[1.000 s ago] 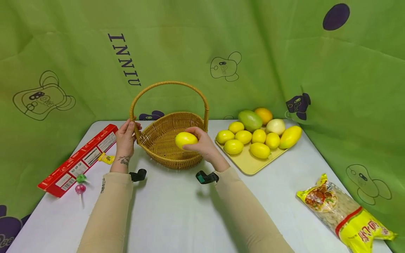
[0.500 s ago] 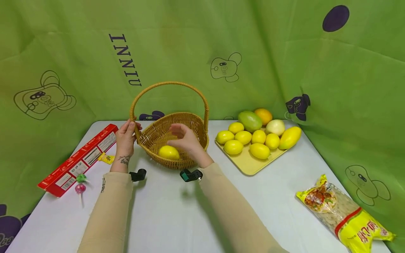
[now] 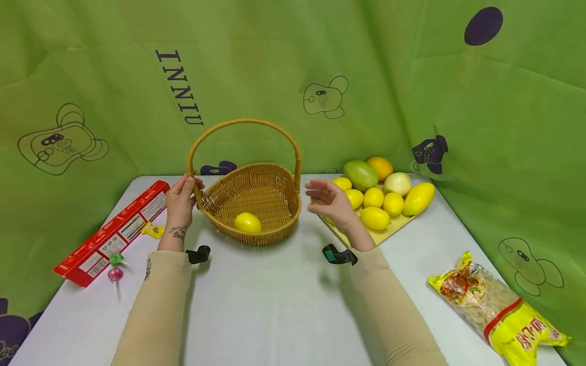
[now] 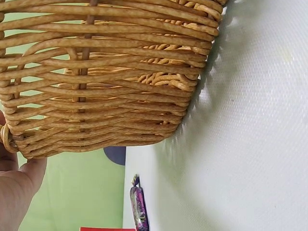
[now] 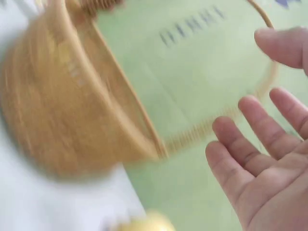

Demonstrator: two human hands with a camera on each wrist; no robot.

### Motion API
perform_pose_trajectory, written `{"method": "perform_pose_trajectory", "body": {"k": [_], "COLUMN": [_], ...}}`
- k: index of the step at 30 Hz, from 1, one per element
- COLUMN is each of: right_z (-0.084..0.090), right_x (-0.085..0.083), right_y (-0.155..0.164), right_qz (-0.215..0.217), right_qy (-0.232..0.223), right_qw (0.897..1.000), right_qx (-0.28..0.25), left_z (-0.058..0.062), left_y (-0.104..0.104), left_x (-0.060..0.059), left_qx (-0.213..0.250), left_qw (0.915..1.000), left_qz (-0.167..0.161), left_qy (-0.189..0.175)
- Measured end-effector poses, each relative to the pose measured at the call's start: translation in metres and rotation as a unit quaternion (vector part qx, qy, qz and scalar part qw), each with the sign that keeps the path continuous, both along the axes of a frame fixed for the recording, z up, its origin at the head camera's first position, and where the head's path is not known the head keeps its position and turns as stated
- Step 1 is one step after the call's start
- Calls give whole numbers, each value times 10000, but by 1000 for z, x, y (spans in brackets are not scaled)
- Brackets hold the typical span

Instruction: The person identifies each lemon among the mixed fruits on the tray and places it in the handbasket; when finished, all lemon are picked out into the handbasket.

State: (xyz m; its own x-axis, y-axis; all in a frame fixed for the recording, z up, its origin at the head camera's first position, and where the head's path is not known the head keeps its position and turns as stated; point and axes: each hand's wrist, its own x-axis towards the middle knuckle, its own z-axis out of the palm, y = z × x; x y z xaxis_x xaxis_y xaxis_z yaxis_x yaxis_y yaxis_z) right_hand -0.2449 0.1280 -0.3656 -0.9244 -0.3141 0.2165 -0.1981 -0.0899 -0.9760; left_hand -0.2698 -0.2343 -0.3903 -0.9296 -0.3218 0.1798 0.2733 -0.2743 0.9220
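Observation:
A wicker basket (image 3: 270, 236) with a tall arched handle stands on the table. One lemon (image 3: 247, 222) lies inside it, near the front wall. My left hand (image 3: 180, 201) grips the foot of the handle at the basket's left side; in the left wrist view its fingers show at the edge of the woven wall (image 4: 120, 103). To the right of the basket, my right hand (image 3: 336, 206) is in the air with fingers spread and nothing in it. Behind that hand is a yellow tray (image 3: 392, 229) bearing several lemons (image 3: 375, 218), partly hidden by the hand.
The tray also holds a green mango (image 3: 360, 175), an orange fruit (image 3: 380, 168), a pale round fruit (image 3: 398, 183) and a yellow mango (image 3: 419, 199). At left lie a red box (image 3: 114, 234), lollipops (image 3: 115, 274) and a yellow-wrapped candy (image 3: 153, 230). A food bag (image 3: 496, 305) lies front right.
My right hand let a lemon go into the basket, then moved right, out of the basket toward the tray. The left hand has stayed on the handle.

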Motion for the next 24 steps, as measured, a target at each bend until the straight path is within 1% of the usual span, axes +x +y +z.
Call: {"method": "perform_pose_trajectory", "body": {"k": [3, 6, 8, 11, 15, 17, 20, 24], "right_z": [-8, -20, -28, -37, -46, -49, -53, -58], "right_x": [-2, -7, -9, -10, -10, -10, -11, -14], "right_y": [39, 76, 97, 120, 137, 141, 143, 143], "right_qz": [-417, -843, -1139, -1612, -2131, -2251, -2287, -2202], "right_qy": [27, 55, 93, 105, -70, -262, -516, -762], "right_qw": [9991, 9961, 9923, 9847, 9754, 9732, 9720, 9684], "right_qx": [26, -263, -486, -658, -569, -403, 145, 889], "left_z": [-1, -1, -2, -3, -4, -4, -3, -2], "left_y": [-1, -1, -2, -2, -2, -2, -2, -2], "left_x": [0, 0, 0, 0, 0, 0, 0, 0], "left_qx": [-13, -37, -71, -48, 4, 10, -12, -39], "left_qw": [10000, 10000, 10000, 10000, 10000, 10000, 9999, 9999], "left_qz": [-9, -16, -11, -28, -67, -83, -100, -90], "left_qy": [20, 35, 42, 31, 7, -1, -14, -21]}}
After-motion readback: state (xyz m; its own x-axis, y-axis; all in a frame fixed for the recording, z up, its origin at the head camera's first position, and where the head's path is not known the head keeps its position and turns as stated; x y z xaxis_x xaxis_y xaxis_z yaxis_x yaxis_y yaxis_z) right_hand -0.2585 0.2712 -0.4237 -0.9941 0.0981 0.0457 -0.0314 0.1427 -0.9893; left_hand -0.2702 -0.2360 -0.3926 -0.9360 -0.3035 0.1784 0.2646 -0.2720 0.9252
